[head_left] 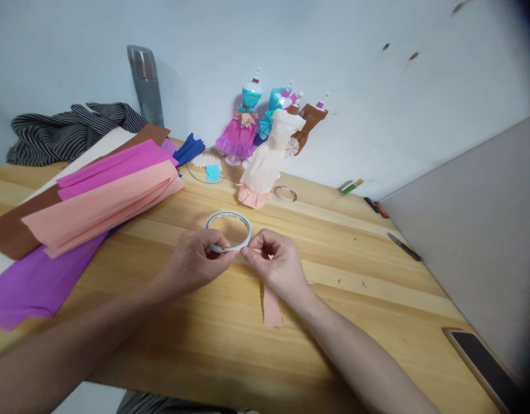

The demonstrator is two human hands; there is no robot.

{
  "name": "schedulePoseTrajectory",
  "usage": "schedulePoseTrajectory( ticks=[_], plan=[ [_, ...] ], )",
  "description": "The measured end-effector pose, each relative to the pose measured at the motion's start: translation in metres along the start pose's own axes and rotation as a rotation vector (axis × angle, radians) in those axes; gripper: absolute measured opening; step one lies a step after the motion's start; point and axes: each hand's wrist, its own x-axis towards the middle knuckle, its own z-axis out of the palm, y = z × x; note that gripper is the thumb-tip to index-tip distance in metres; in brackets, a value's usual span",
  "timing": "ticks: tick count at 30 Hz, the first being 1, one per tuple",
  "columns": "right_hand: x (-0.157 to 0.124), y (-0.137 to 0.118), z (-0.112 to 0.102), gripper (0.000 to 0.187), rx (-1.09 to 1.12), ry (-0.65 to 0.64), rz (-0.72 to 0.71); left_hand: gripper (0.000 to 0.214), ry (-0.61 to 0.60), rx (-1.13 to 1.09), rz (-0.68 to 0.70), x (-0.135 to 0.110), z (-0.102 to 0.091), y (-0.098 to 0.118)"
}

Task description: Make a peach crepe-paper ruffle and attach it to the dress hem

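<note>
A white roll of tape point(248, 221) is held up over the middle of the wooden table. My left hand point(200, 259) is closed on its lower left rim, thumb and fingers pinching it. My right hand point(276, 259) pinches a strip of peach crepe paper point(271, 307) close against the roll's lower right edge. The strip's free end hangs down below the right palm. Between the two sets of fingertips the paper's edge meets the tape; the exact contact is hidden by the thumbs.
Folded crepe paper sheets point(105, 207) lie at left, before a striped cloth point(75, 129) and a flask point(146, 86). Small dress forms in paper dresses point(269, 149) stand against the wall. A second tape roll point(285, 194), a cutter knife point(403, 247) and a phone point(480, 362) are toward the right.
</note>
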Motion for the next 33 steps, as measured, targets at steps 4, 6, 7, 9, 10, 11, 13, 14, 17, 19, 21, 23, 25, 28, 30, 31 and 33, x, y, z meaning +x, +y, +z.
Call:
schedulePoseTrajectory(
  ticks=[4, 6, 7, 9, 10, 11, 13, 14, 17, 19, 21, 23, 25, 28, 30, 31, 33],
  plan=[
    [0.002, 0.0, -0.006, 0.025, -0.019, -0.073, -0.029, 0.024, -0.077, -0.106, -0.166, 0.006, -0.006, 0.002],
    [0.002, -0.001, -0.011, 0.023, -0.013, -0.119, -0.042, 0.022, -0.088, -0.188, -0.258, 0.008, -0.008, 0.004],
    [0.001, -0.002, -0.013, 0.022, -0.014, -0.126, -0.042, 0.021, -0.087, -0.218, -0.282, 0.009, -0.009, 0.004],
    [0.001, -0.002, -0.016, 0.02, -0.032, -0.113, -0.031, 0.019, -0.081, -0.244, -0.295, 0.009, -0.01, 0.005],
    [0.0, -0.001, -0.016, 0.019, -0.045, -0.098, -0.028, 0.018, -0.077, -0.244, -0.293, 0.009, -0.01, 0.004],
    [0.0, -0.001, -0.016, 0.018, -0.059, -0.084, -0.028, 0.017, -0.076, -0.238, -0.293, 0.009, -0.011, 0.004],
    [-0.001, -0.002, -0.014, 0.016, -0.084, -0.071, -0.04, 0.018, -0.075, -0.235, -0.299, 0.009, -0.011, 0.005],
    [-0.002, -0.003, -0.013, 0.015, -0.093, -0.069, -0.053, 0.019, -0.077, -0.24, -0.302, 0.009, -0.011, 0.006],
    [-0.004, -0.008, -0.01, 0.013, -0.087, -0.091, -0.112, 0.023, -0.088, -0.255, -0.316, 0.009, -0.011, 0.009],
    [-0.004, -0.011, -0.01, 0.011, -0.071, -0.107, -0.153, 0.024, -0.085, -0.255, -0.326, 0.009, -0.011, 0.011],
    [-0.004, -0.013, -0.01, 0.01, -0.055, -0.118, -0.169, 0.024, -0.081, -0.249, -0.339, 0.009, -0.011, 0.013],
    [-0.004, -0.013, -0.011, 0.01, -0.026, -0.129, -0.161, 0.024, -0.082, -0.239, -0.334, 0.009, -0.011, 0.013],
    [-0.004, -0.011, -0.011, 0.01, 0.001, -0.141, -0.149, 0.024, -0.083, -0.232, -0.303, 0.009, -0.011, 0.013],
    [-0.003, -0.009, -0.01, 0.009, -0.007, -0.134, -0.152, 0.025, -0.079, -0.237, -0.264, 0.009, -0.01, 0.013],
    [-0.003, -0.008, -0.01, 0.009, -0.028, -0.115, -0.129, 0.026, -0.085, -0.24, -0.27, 0.009, -0.01, 0.014],
    [-0.003, -0.008, -0.01, 0.009, -0.039, -0.102, -0.11, 0.026, -0.088, -0.238, -0.275, 0.009, -0.01, 0.014],
    [-0.002, -0.007, -0.01, 0.01, -0.055, -0.082, -0.075, 0.025, -0.095, -0.233, -0.279, 0.008, -0.01, 0.016]
  ],
)
